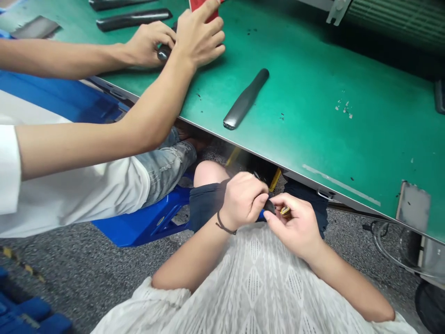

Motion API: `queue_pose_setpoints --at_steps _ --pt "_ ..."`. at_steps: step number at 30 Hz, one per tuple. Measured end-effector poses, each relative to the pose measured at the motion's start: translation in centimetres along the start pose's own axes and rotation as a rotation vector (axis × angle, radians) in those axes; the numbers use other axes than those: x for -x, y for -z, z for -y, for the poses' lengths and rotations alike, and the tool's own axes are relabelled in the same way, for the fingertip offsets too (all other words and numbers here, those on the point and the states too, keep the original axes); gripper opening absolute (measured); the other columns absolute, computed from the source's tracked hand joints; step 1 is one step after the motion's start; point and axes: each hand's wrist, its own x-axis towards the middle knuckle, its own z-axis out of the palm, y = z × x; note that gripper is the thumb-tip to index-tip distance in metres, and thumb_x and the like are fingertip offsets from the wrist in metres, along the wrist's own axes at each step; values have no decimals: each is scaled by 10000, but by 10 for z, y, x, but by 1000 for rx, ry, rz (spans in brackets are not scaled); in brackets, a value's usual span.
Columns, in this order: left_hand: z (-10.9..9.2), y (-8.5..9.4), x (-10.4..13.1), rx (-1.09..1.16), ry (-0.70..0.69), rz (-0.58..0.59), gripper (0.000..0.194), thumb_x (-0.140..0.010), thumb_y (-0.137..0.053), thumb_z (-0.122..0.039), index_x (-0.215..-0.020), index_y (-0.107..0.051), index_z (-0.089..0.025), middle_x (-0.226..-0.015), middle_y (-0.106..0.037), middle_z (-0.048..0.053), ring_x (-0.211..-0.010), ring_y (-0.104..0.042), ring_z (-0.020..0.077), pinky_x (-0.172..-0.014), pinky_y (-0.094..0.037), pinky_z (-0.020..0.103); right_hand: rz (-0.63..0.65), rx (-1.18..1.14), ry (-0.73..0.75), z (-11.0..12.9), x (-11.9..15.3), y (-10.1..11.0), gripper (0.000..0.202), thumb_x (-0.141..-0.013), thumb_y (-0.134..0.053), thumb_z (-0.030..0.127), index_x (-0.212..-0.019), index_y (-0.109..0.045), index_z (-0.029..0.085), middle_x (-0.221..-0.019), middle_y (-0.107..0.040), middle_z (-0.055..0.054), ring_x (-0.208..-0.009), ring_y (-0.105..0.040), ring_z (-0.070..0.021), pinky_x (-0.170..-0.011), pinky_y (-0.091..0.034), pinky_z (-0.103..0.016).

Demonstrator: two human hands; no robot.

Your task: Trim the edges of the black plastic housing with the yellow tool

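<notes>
Over my lap, my left hand [243, 198] is closed, its fingers wrapped round a dark rounded piece [270, 207] whose end shows between my hands. Most of that piece is hidden. A bit of blue shows just below it. My right hand [295, 225] is closed too, thumb and fingers pinching near the same dark end, with a small yellow object [285, 211] among its fingers; its kind cannot be made out. On the bench in front of me lies a long black handle-shaped part [246, 99], wider and flatter at its near end.
At the left, a co-worker's hands [200, 35] hold a dark part and something red over the green bench [306, 93]. More black parts [134, 19] lie beyond. A grey flat piece [413, 206] rests at the right edge. A blue stool [139, 220] stands left of my knees.
</notes>
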Motion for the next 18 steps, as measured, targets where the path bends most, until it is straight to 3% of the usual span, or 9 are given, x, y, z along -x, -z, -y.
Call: queue_pose_setpoints --at_steps 2,4,7,11,13,18 --pt "-1 2 0 -27 -50 54 375 -1016 -383 -315 -701 -564 -221 -611 -568 41 -574 -470 182 -673 -351 357 79 3 21 2 0 7 154 -988 -674 305 -1110 -653 214 -859 -642 12 -689 -584 -116 -598 -472 -238" --pt "1 4 -1 -45 -46 24 371 -1003 -381 -292 -661 -505 -221 -578 -528 33 -546 -404 173 -640 -287 355 153 79 91 3 -1 15 188 -1071 -536 282 -1223 -618 207 -976 -652 -35 -840 -609 -154 -734 -505 -291" --pt "2 7 -6 -38 -48 29 347 -983 -396 -277 -660 -510 -221 -591 -548 41 -557 -410 175 -643 -273 355 228 297 224 5 -6 26 248 -1110 -381 229 -1115 -624 182 -930 -618 -53 -855 -556 -182 -757 -444 -332" --pt "-2 13 -12 -62 -38 84 361 -956 -439 -338 -619 -510 -229 -560 -521 38 -535 -376 176 -633 -250 360 285 446 277 10 -15 32 464 -1092 -421 584 -1079 -621 164 -885 -617 -44 -791 -540 -191 -702 -393 -338" --pt "-4 16 -15 -77 -56 98 354 -939 -464 -351 -610 -513 -231 -556 -506 37 -537 -352 178 -629 -230 364 307 521 311 12 -19 31 576 -1064 -390 688 -1012 -621 162 -850 -607 -40 -763 -525 -193 -680 -372 -341" --pt "-5 19 -16 -117 -89 87 352 -941 -448 -304 -605 -517 -225 -561 -502 38 -544 -353 177 -621 -217 360 298 660 382 15 -24 28 555 -1091 -377 637 -805 -547 193 -741 -525 -4 -671 -424 -159 -623 -293 -336"
